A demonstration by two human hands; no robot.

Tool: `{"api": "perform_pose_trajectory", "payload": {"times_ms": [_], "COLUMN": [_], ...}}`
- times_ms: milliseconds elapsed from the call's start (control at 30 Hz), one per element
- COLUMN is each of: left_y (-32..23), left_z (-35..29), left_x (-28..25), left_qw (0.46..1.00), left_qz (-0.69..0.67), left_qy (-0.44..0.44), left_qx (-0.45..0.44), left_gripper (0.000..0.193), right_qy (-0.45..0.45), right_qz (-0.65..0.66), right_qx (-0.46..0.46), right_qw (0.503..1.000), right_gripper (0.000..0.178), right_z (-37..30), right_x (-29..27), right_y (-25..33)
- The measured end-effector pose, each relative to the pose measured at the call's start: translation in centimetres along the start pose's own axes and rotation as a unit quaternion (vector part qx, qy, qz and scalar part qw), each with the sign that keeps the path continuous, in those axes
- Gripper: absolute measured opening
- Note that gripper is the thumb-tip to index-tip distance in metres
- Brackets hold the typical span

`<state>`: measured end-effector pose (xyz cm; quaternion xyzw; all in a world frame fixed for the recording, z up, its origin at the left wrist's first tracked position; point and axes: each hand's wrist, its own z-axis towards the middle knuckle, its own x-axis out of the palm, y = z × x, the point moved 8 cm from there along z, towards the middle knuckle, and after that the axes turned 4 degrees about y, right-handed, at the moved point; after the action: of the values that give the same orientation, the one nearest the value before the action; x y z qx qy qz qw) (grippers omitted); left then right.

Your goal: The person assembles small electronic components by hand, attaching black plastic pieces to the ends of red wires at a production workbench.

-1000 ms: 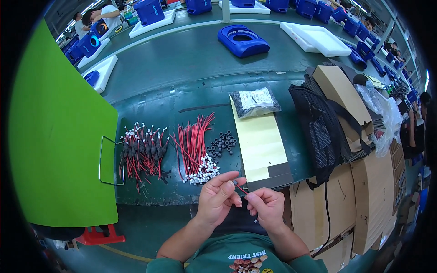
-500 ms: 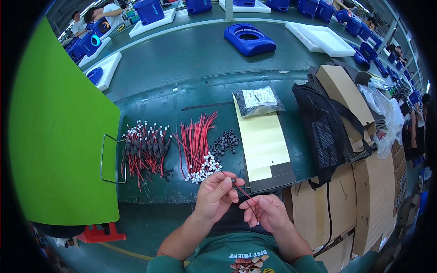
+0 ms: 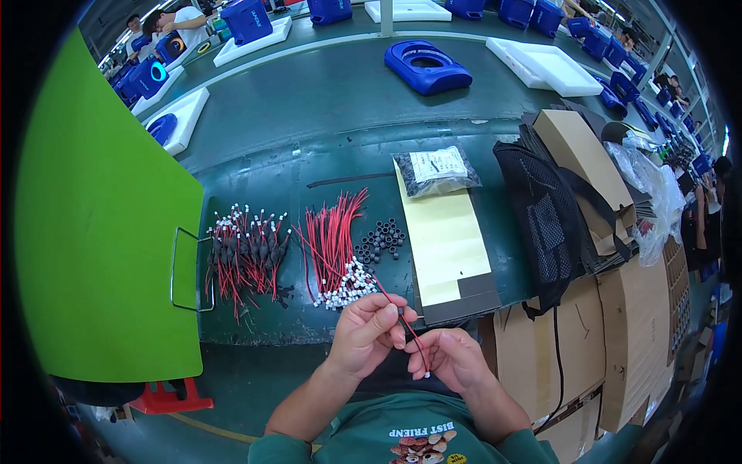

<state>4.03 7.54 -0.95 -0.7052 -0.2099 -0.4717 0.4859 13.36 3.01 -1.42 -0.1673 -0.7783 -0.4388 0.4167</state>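
Note:
Over the table's near edge, my left hand (image 3: 369,332) pinches a thin red-and-black cable (image 3: 413,331) between thumb and forefinger. A small black sleeve seems to sit on the cable at those fingertips. The cable slants down past the curled fingers of my right hand (image 3: 457,360), which closes on its lower part. A white connector (image 3: 427,375) hangs at its lower end, below my right fingertips. Just beyond my left hand lie a bundle of loose red cables (image 3: 334,240) with white connectors and a scatter of black rings (image 3: 379,238).
A pile of cables with black lumps (image 3: 247,251) lies left, beside a green panel (image 3: 116,232). A bag of black parts (image 3: 437,172) rests on yellow sheet (image 3: 447,236). At right are a black mesh bag (image 3: 541,216) and cardboard boxes (image 3: 634,332). A blue housing (image 3: 427,68) stands beyond.
The cable has turned steeper between my hands, and its connector end has swung left. My left hand has shifted slightly right; my right hand has stayed close to its place.

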Motion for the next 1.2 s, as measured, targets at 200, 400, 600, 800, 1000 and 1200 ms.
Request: {"api": "perform_pose_trajectory", "payload": {"times_ms": [200, 400, 600, 800, 1000, 1200], "left_y": [0.4, 0.1, -0.6, -1.0, -1.2, -1.1], "left_z": [0.0, -0.2, -0.4, -0.5, -0.6, -0.6], "left_x": [0.6, 0.9, 1.5, 1.7, 1.5, 1.9], "left_qw": [1.000, 0.998, 0.986, 0.968, 0.969, 0.973], "left_qz": [-0.008, 0.045, 0.086, 0.153, 0.155, 0.148], "left_qy": [0.014, 0.018, 0.026, 0.036, 0.047, 0.061], "left_qx": [-0.011, 0.042, 0.143, 0.197, 0.186, 0.168], "left_gripper": [0.016, 0.017, 0.018, 0.015, 0.015, 0.015], "right_qy": [-0.015, -0.155, -0.128, -0.148, -0.086, -0.190], "right_qz": [-0.109, -0.495, -0.580, -0.559, -0.592, -0.468], "right_qx": [-0.046, -0.390, -0.478, -0.463, -0.473, -0.387], "right_qw": [0.993, 0.761, 0.647, 0.672, 0.647, 0.771], "right_gripper": [0.017, 0.024, 0.027, 0.024, 0.019, 0.018], "right_z": [-0.3, -3.2, -2.9, -2.9, -3.8, -3.1], "right_x": [-1.4, 2.4, 5.2, 5.1, 6.1, 3.5], "right_y": [0.1, 6.9, 5.9, 6.3, 5.9, 6.1]}}
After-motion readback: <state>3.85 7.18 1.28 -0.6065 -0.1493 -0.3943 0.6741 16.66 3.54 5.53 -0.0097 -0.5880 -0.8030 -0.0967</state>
